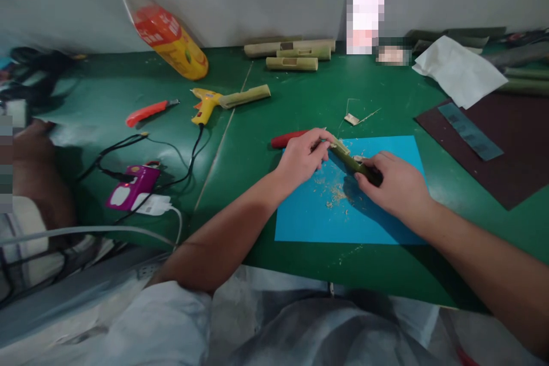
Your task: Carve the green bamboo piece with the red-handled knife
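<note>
My right hand point(397, 183) is closed round one end of a short green bamboo piece point(349, 159) lying slantwise over a blue sheet point(343, 211). My left hand point(302, 155) pinches a red-handled knife point(286, 139), its fingers closed at the bamboo's upper cut end. The blade itself is hidden behind the fingers. Pale shavings point(334, 194) lie on the blue sheet just under both hands.
A yellow glue gun point(205, 106), a red utility knife point(148, 112), a tilted orange bottle point(169, 34), cables and a purple device point(134, 186) lie left. Several bamboo sections point(291, 52) sit at the back. White paper point(458, 71) and a dark mat point(493, 148) lie right.
</note>
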Tool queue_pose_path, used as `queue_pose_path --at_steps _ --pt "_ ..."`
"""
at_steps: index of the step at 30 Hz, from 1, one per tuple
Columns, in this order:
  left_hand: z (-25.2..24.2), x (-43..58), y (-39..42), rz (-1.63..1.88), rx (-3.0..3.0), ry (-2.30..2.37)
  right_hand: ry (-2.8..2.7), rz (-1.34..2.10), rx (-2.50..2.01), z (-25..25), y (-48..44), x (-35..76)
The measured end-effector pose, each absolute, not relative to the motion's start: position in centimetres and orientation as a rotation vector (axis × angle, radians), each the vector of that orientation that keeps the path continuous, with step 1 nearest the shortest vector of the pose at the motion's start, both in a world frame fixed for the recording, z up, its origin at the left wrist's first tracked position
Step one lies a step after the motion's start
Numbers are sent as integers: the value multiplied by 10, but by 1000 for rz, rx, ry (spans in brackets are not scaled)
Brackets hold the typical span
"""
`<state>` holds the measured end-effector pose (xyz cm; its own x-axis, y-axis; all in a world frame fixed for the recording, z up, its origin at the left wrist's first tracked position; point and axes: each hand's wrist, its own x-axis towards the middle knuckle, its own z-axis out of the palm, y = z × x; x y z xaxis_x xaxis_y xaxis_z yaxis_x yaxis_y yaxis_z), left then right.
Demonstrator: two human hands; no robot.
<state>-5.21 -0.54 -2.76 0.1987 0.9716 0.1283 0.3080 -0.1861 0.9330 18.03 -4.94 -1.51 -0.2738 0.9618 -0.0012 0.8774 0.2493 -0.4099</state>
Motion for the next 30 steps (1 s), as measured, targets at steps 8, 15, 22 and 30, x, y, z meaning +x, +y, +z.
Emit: queue_pose_path --at_steps 8,15,22,30 --pt "-36 -56 0 1047 2100 1178 -2282 447 -1722 -14 -51 180" --pt "-29 -57 -4 992 2204 1264 -2285 469 -1735 -12 -51 179" --pt "-28 -57 -7 916 2139 1372 -2289 502 -1748 -10 -51 178" --pt "-33 -56 -5 968 2069 1274 -2290 473 -1737 -11 -51 178"
